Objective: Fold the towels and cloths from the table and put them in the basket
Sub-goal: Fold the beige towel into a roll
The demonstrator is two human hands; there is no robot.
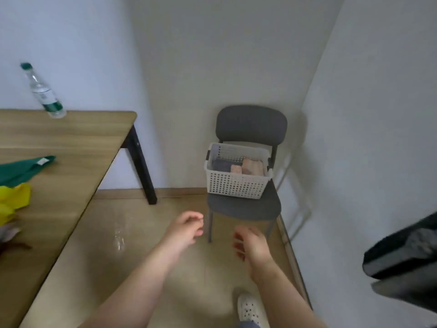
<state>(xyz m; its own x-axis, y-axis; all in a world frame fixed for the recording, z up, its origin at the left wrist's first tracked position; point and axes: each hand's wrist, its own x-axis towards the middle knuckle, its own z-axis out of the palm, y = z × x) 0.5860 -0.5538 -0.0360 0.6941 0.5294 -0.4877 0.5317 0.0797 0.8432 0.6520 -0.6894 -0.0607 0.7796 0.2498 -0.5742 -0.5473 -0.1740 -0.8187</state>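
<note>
White plastic basket (236,185) sits on the chair (250,124), with folded towels (253,165) inside it. Left of the basket, a green cloth (21,170) and a yellow cloth (14,197) lie on the table (71,138). Your left hand (186,227) and right hand (250,245) hang in front of the basket, fingers loosely curled, holding nothing.

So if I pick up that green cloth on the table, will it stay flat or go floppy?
Probably floppy: the green cloth lies limp and creased on the table. It looks thin, so it is likely light. Held by one corner, the rest would probably dangle.
</note>
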